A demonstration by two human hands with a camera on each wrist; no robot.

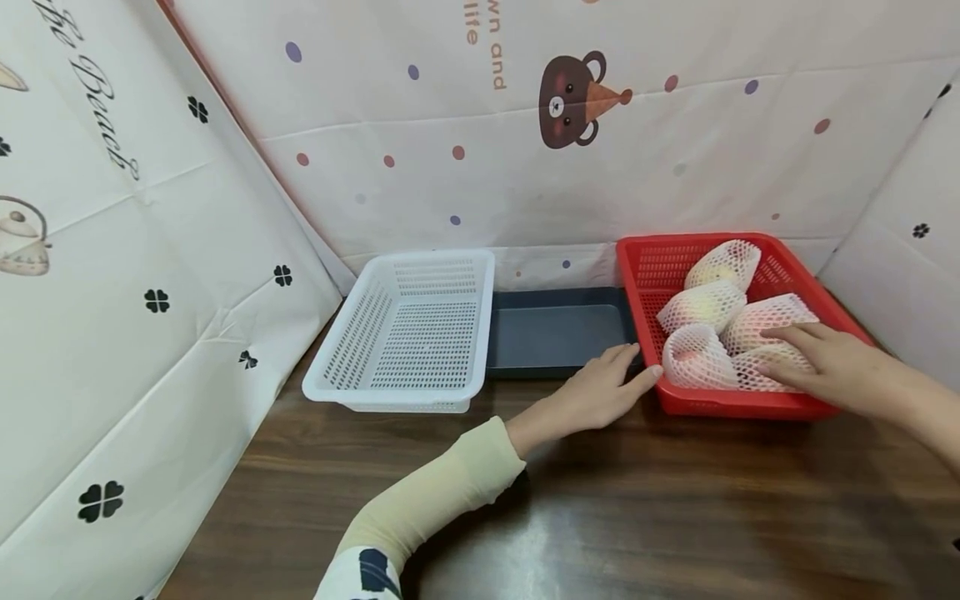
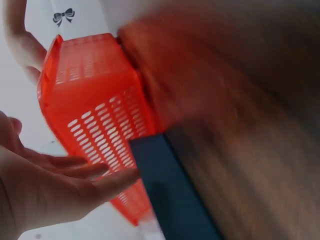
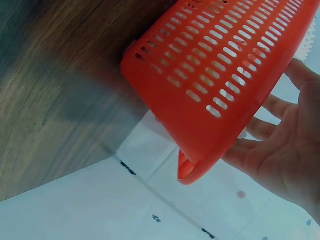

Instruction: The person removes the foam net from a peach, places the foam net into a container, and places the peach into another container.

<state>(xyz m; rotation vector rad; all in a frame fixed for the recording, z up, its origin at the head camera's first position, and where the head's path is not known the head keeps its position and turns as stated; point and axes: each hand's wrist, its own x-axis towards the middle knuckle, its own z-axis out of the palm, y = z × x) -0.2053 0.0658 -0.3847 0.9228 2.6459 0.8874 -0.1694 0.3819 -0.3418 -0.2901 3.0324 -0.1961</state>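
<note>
A red basket [image 1: 750,403] at the right holds several pale, reddish fruits in white foam nets [image 1: 701,305]. My left hand [image 1: 600,390] is beside the basket's front left corner, over the end of a dark tray [image 1: 562,333]. In the left wrist view its fingers [image 2: 117,182] extend loosely beside the basket's slotted wall, holding nothing. My right hand [image 1: 840,367] reaches over the basket's right front rim, its fingers spread above the nearest netted fruits [image 1: 772,367]. In the right wrist view those fingers [image 3: 265,129] pass behind the rim, and their tips are partly hidden.
A white basket [image 1: 322,392] stands on the left of the brown wooden table [image 1: 600,517], with the dark tray between both baskets. Printed white cloth [image 1: 450,192] hangs behind and along both sides.
</note>
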